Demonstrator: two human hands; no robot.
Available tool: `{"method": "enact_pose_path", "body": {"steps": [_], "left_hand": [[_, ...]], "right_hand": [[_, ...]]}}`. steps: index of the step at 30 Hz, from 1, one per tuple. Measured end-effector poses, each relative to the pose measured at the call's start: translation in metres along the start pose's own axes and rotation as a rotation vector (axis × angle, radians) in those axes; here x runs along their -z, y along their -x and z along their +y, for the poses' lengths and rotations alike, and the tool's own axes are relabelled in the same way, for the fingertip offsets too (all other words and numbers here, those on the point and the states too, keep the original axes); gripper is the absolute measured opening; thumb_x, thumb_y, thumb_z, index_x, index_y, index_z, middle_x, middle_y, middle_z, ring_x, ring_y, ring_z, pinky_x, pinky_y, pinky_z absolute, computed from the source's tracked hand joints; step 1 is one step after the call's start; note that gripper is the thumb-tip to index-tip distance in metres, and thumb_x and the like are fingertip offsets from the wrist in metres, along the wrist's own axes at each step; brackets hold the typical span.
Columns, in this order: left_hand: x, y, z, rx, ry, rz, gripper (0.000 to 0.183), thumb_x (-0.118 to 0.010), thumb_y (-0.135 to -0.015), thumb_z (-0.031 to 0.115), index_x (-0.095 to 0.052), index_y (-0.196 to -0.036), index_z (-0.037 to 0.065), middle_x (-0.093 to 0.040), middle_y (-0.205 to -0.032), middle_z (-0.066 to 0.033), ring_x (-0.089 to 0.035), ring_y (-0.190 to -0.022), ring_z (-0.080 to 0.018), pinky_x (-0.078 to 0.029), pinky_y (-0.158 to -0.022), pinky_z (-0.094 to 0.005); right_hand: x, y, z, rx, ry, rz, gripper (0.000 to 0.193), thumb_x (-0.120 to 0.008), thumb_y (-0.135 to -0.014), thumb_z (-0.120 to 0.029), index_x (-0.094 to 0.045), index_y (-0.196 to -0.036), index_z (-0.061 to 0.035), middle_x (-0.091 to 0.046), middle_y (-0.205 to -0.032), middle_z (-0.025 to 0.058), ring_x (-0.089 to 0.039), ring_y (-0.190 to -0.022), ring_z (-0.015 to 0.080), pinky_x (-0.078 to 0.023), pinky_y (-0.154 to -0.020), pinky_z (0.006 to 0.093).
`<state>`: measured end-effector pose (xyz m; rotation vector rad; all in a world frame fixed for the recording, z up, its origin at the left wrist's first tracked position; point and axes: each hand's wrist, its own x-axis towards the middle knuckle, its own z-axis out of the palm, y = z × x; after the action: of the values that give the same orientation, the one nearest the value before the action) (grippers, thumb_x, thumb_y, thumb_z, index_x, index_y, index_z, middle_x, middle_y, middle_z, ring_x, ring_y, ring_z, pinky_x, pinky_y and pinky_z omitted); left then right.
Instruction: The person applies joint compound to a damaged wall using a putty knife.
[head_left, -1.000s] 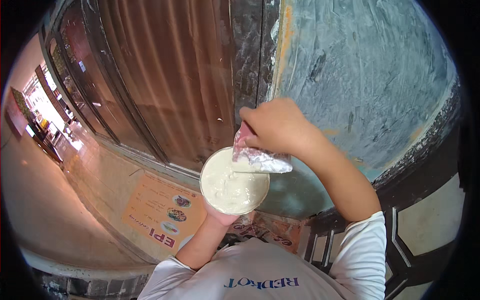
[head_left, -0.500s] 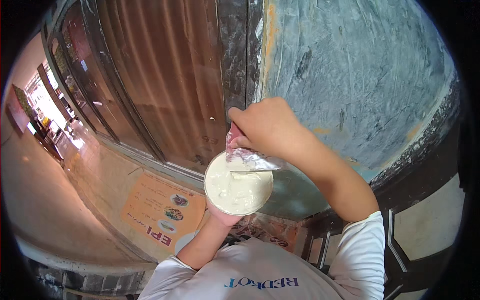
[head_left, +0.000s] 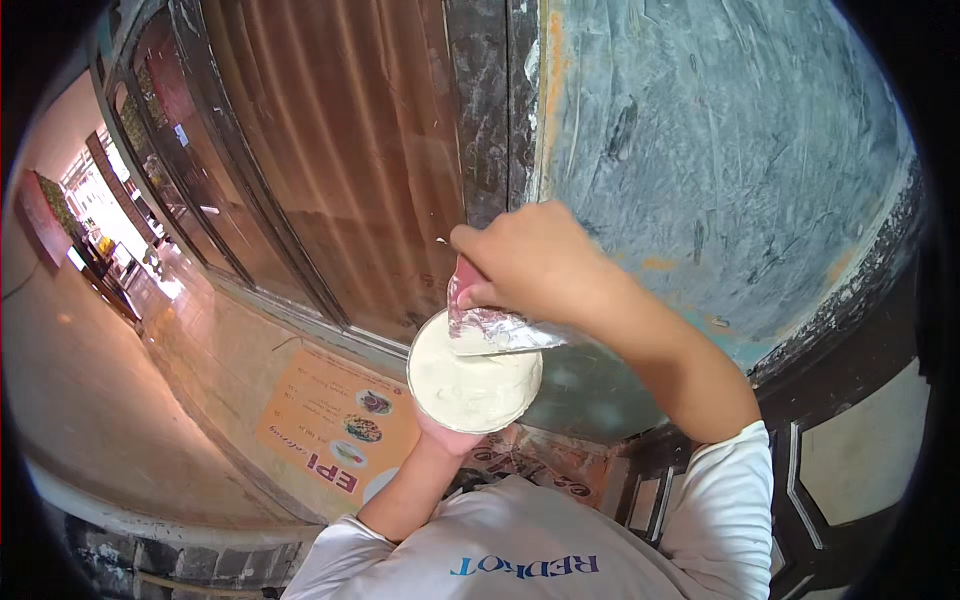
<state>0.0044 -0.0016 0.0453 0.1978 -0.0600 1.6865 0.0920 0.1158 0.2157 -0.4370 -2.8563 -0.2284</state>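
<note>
My left hand (head_left: 452, 433) supports a round tub of creamy off-white paste (head_left: 472, 388) from below; most of its fingers are hidden under the tub. Closed around the reddish grip of a wide scraper (head_left: 505, 332) is my right hand (head_left: 530, 255). The scraper's metal blade lies across the far part of the tub's mouth, its edge at the paste. White smears cover the blade and the lower part of the grip. The paste looks fairly smooth, with faint ridges near the blade.
Ahead on the right stands a grey-blue streaked panel (head_left: 720, 150) with orange patches along its edge. A dark frame (head_left: 484, 120) separates it from glass with a brown curtain (head_left: 340, 150) behind. An orange printed sheet (head_left: 325, 425) lies at lower left, beside a curved ledge (head_left: 190, 470).
The scraper has moved slightly nearer to me across the tub, and the paste looks smoother. My view has shifted a little, so the wall and sheet appear farther right.
</note>
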Motion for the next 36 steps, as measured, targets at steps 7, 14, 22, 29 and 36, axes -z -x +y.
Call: {"method": "enact_pose_path", "body": {"steps": [7, 14, 22, 29, 36], "left_hand": [[-0.011, -0.001, 0.006, -0.019, -0.011, -0.053, 0.051, -0.042, -0.097, 0.034, -0.041, -0.138, 0.004, -0.047, -0.134, -0.0138, -0.046, -0.125, -0.0311, -0.036, -0.108, -0.0492], [-0.014, -0.001, 0.010, 0.017, 0.020, -0.135, 0.052, -0.036, -0.099, 0.034, -0.037, -0.143, 0.006, -0.044, -0.142, -0.0130, -0.041, -0.132, -0.0317, -0.032, -0.111, -0.0492], [0.011, -0.002, 0.019, 0.054, 0.079, -0.277, 0.050, -0.032, -0.100, 0.035, -0.036, -0.146, 0.013, -0.041, -0.147, -0.0101, -0.042, -0.133, -0.0293, -0.032, -0.111, -0.0518], [0.000, 0.003, 0.030, 0.157, 0.055, -0.339, 0.053, -0.032, -0.099, 0.040, -0.037, -0.145, 0.012, -0.039, -0.149, -0.0083, -0.038, -0.136, -0.0297, -0.027, -0.113, -0.0525], [0.001, 0.016, 0.028, 0.131, 0.024, -0.039, 0.057, -0.032, -0.098, 0.044, -0.036, -0.145, 0.011, -0.036, -0.150, -0.0124, -0.035, -0.137, -0.0347, -0.029, -0.111, -0.0574]], "right_hand": [[-0.016, 0.005, -0.005, 0.021, 0.064, -0.098, 0.040, -0.072, -0.075, -0.044, -0.059, -0.091, -0.0103, -0.066, -0.070, 0.0114, -0.067, -0.070, 0.0325, -0.050, -0.060, 0.0443], [-0.023, -0.002, -0.015, 0.043, 0.100, -0.120, 0.037, -0.072, -0.076, -0.042, -0.059, -0.093, -0.0118, -0.067, -0.070, 0.0100, -0.067, -0.070, 0.0313, -0.049, -0.059, 0.0440], [-0.024, -0.010, -0.031, 0.042, 0.051, -0.144, 0.036, -0.071, -0.076, -0.040, -0.059, -0.094, -0.0107, -0.068, -0.075, 0.0110, -0.068, -0.077, 0.0323, -0.050, -0.066, 0.0442], [-0.002, -0.012, -0.037, 0.015, 0.000, -0.080, 0.039, -0.073, -0.074, -0.042, -0.060, -0.092, -0.0108, -0.068, -0.073, 0.0102, -0.068, -0.072, 0.0325, -0.050, -0.062, 0.0446], [-0.002, -0.006, -0.024, -0.066, 0.021, -0.032, 0.036, -0.073, -0.075, -0.042, -0.060, -0.091, -0.0127, -0.066, -0.069, 0.0096, -0.067, -0.069, 0.0326, -0.049, -0.060, 0.0443]]}}
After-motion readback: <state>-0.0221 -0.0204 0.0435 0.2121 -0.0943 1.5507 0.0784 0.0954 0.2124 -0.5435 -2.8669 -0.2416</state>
